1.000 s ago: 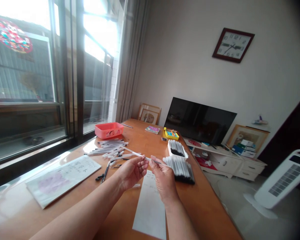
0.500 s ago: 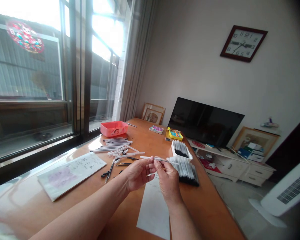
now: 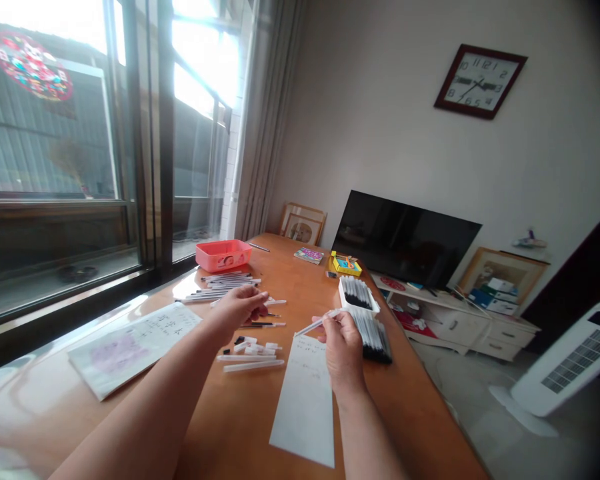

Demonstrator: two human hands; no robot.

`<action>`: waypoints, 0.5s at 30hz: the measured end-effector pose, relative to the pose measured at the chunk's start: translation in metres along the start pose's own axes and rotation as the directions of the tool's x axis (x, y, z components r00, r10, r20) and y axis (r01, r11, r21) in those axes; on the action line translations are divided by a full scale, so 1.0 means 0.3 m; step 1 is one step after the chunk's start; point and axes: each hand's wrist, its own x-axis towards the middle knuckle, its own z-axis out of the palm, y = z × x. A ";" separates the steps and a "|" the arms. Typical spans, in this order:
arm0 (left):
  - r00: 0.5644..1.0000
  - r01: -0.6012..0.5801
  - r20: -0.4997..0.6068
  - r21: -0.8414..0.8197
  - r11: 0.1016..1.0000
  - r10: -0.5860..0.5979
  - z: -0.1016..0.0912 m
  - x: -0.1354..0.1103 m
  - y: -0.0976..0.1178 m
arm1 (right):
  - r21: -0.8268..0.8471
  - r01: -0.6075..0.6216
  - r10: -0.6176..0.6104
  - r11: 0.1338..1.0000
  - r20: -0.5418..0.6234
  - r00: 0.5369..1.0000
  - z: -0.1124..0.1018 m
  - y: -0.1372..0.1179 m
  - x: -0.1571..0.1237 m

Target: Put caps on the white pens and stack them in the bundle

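My right hand (image 3: 343, 345) is closed on a white pen (image 3: 316, 325) and holds it slanted above a long sheet of white paper (image 3: 303, 400). My left hand (image 3: 239, 308) reaches out over loose pen parts (image 3: 253, 353) on the wooden table (image 3: 420, 413), palm down, fingers curled; whether it holds anything is hidden. Just right of my right hand lies a row of finished white pens with black ends (image 3: 373, 333), and beyond it stands a white box of pens (image 3: 357, 295).
A pile of white pen barrels (image 3: 220, 287) lies by a pink tray (image 3: 223, 254) near the window. An open notebook (image 3: 133, 343) lies at the left. A yellow box (image 3: 345, 265), a small book (image 3: 309, 255) and a television (image 3: 405, 237) are farther back.
My hands have come apart: the left let go of the pen and moved left and forward over the loose parts. The right keeps the pen, which now slants down to the left.
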 end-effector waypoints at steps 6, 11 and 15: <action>0.929 0.026 -0.303 0.624 0.781 0.212 -0.127 0.075 -0.060 | -0.048 0.028 -0.026 0.998 0.048 0.999 -0.005 0.021 0.003; 0.960 0.176 -0.247 0.899 0.401 0.131 -0.151 0.085 -0.091 | -0.138 0.086 -0.073 0.987 0.093 0.993 -0.011 0.009 0.003; 0.970 0.223 -0.241 0.938 0.267 0.037 -0.153 0.089 -0.100 | -0.162 0.087 -0.072 0.983 0.096 0.993 -0.014 0.008 0.002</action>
